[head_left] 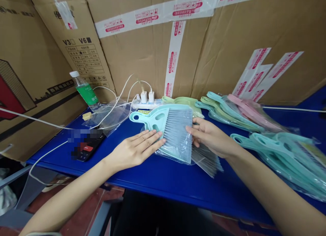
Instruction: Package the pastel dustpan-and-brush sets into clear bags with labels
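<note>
A light-blue hand brush (178, 127) with grey-blue bristles lies over a matching dustpan (173, 156), with clear plastic film around them. My left hand (134, 148) rests on the set from the left, fingers stretched out flat near the base of the bristles. At the other side my right hand (210, 135) pinches the right edge of the set between thumb and fingers. Beneath that hand, partly covered, is a stack of clear plastic bags (207, 157) on the blue table (150, 176).
Several bagged brush-and-dustpan sets (282, 154) lie at the right, with pink, green and blue ones (234, 110) behind. A power strip (146, 105) with chargers, white cables, a bottle (85, 91) and a phone (89, 147) are at the left. Cardboard (142, 55) walls the back.
</note>
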A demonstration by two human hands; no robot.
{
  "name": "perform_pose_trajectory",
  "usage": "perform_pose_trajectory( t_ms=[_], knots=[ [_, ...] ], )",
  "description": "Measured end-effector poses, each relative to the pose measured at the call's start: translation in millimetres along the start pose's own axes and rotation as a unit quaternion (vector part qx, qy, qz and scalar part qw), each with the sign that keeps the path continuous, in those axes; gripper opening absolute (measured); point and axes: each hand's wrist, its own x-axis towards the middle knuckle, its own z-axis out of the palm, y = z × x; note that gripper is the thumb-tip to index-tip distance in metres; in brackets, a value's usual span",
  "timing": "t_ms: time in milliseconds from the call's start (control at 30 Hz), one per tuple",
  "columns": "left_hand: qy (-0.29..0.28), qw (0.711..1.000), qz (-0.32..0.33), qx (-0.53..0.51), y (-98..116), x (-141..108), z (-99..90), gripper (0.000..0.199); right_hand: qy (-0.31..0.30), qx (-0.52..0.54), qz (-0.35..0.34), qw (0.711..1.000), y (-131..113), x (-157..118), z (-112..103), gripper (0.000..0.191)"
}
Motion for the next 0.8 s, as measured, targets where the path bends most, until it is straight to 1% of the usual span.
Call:
perform_pose_trajectory(
  t_ms=[67,167,233,300,367,433,500,567,633,667,767,800],
  knots=[
    [0.000,1.000,-0.007,0.002,-4.1,-4.8,-0.9,0.039,0.001,0.002,0.003,1.000,-1.7,-0.9,-2.9,0.058],
    [-0.006,0.999,-0.040,0.009,-17.9,-20.7,-1.6,0.044,0.029,0.004,-0.010,1.000,-4.0,-1.7,-12.1,0.058],
    [-0.032,0.996,-0.084,0.006,-31.1,-35.5,-0.9,0.047,0.052,0.005,-0.027,0.998,-4.9,-1.4,-19.5,0.055],
    [-0.088,0.984,-0.153,-0.010,-44.3,-49.5,0.6,0.052,0.063,0.006,-0.039,0.997,-5.0,-0.6,-25.2,0.049],
    [-0.162,0.959,-0.233,-0.022,-54.0,-58.6,1.7,0.058,0.068,0.012,-0.042,0.997,-4.1,0.6,-27.8,0.045],
    [-0.230,0.925,-0.301,-0.019,-58.2,-60.9,1.8,0.061,0.069,0.020,-0.042,0.997,-2.6,2.0,-27.5,0.044],
    [-0.280,0.895,-0.348,-0.006,-57.7,-57.1,1.1,0.062,0.069,0.028,-0.040,0.996,-1.0,3.4,-25.6,0.045],
    [-0.314,0.869,-0.381,0.017,-55.2,-49.9,0.4,0.060,0.069,0.033,-0.040,0.996,0.1,4.3,-23.6,0.045],
    [-0.331,0.852,-0.404,0.046,-53.3,-42.9,0.1,0.057,0.065,0.033,-0.043,0.996,0.4,4.5,-22.2,0.044],
    [-0.332,0.847,-0.411,0.059,-52.9,-40.7,0.1,0.056,0.061,0.033,-0.045,0.997,0.3,4.3,-21.8,0.043],
    [-0.319,0.847,-0.419,0.076,-54.2,-41.9,0.1,0.053,0.053,0.032,-0.053,0.997,-1.2,3.4,-21.3,0.048],
    [-0.304,0.855,-0.415,0.068,-55.1,-44.8,0.1,0.052,0.054,0.032,-0.055,0.996,-1.9,3.1,-21.3,0.051]
  ],
)
